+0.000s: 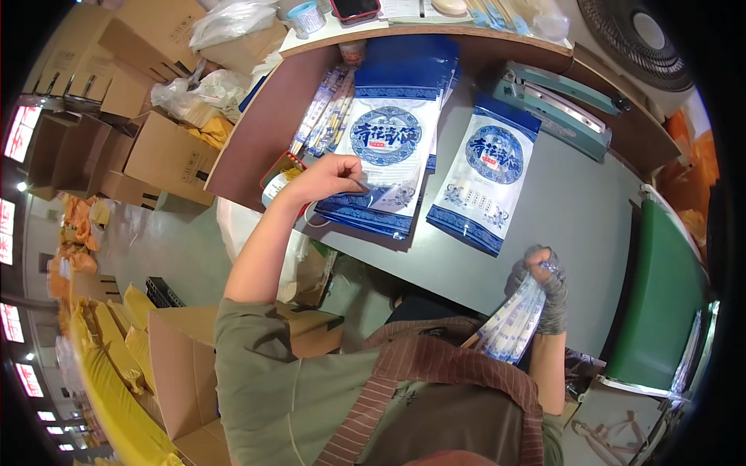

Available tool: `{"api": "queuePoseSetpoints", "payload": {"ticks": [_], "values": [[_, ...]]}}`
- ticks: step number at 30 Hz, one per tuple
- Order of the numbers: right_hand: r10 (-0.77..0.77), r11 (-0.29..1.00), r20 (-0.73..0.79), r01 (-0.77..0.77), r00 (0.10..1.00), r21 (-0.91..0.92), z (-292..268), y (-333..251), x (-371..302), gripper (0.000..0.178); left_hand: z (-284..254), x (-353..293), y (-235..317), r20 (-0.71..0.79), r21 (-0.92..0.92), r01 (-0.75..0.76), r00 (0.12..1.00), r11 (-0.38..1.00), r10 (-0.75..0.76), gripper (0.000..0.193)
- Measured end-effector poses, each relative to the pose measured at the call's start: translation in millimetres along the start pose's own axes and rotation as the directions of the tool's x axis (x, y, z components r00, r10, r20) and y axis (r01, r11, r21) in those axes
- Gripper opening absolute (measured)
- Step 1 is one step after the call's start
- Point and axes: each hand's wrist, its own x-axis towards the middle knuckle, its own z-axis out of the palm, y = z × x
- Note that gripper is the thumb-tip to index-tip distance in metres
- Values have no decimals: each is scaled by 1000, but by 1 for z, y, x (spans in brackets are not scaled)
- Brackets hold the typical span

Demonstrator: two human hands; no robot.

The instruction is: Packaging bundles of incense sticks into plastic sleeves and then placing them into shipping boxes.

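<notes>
A stack of blue-and-white printed plastic bags (385, 140) lies on the grey table. Above its lower left part, my left hand (330, 180) is closed, its thumb and fingers pinching at the top bag. Another bag of the same print (491, 155) lies flat to the right of the stack. At the table's near edge, my right hand (546, 283), covered in a grey wrap, is closed round one end of a bundle of chopsticks in printed paper-like wrappers (513, 320). The bundle slants down toward my apron. More wrapped chopsticks (325, 109) lie left of the stack.
A teal sealing machine (556, 109) stands at the back right, with a fan (645, 35) beyond. A raised shelf (435, 29) runs along the back with a phone (356, 8) and cup (305, 17). Cardboard boxes (167, 155) stand left; a green panel (657, 295) is at right.
</notes>
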Motion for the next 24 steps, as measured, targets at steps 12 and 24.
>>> {"api": "queuePoseSetpoints", "payload": {"ticks": [12,24], "values": [[-114,990,-93,106,989,-91,-18,-15,-39,21,141,36,108,-303,312,-243,891,918,339,15],[-185,967,39,189,982,-170,-58,-11,-38,15,316,96,91,208,-18,-121,971,993,122,26]]}}
